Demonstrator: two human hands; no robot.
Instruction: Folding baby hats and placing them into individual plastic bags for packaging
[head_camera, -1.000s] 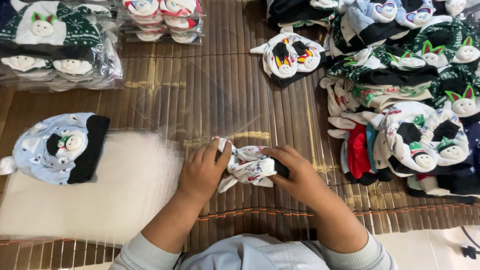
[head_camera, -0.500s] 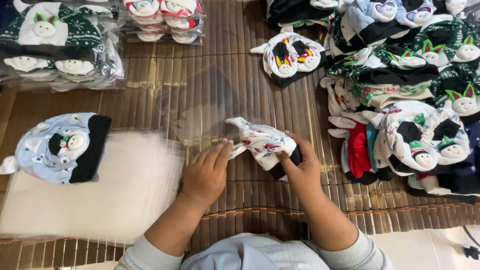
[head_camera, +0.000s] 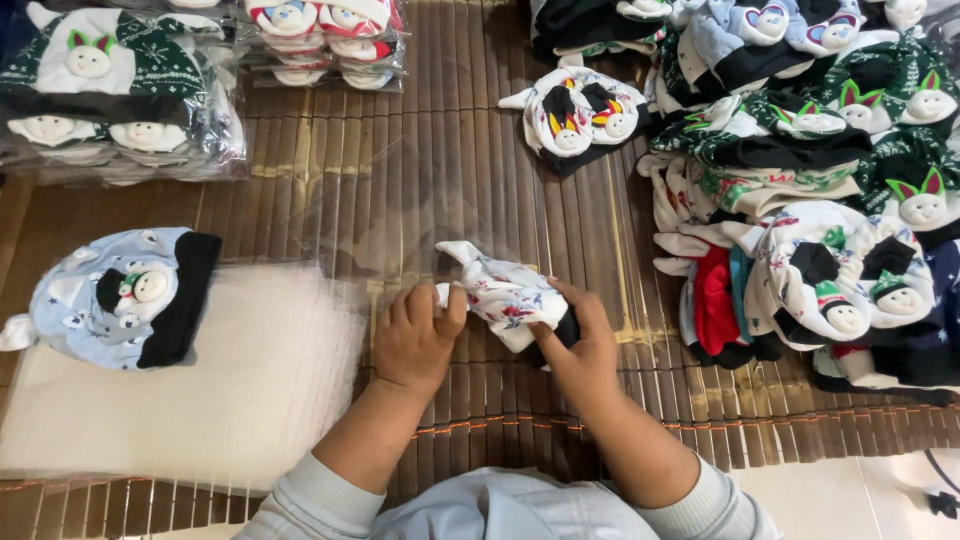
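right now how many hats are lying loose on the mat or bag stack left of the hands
1: a light blue hat with a black cuff lies on the stack of clear bags. The left hand and right hand hold a white floral hat. Bagged hats top left aren't counted.

The right hand covers the dark end of the white floral hat, so its brim barely shows. The clear bag is nearly invisible against the slatted mat. Packaged hats at top left run off the frame's edge.
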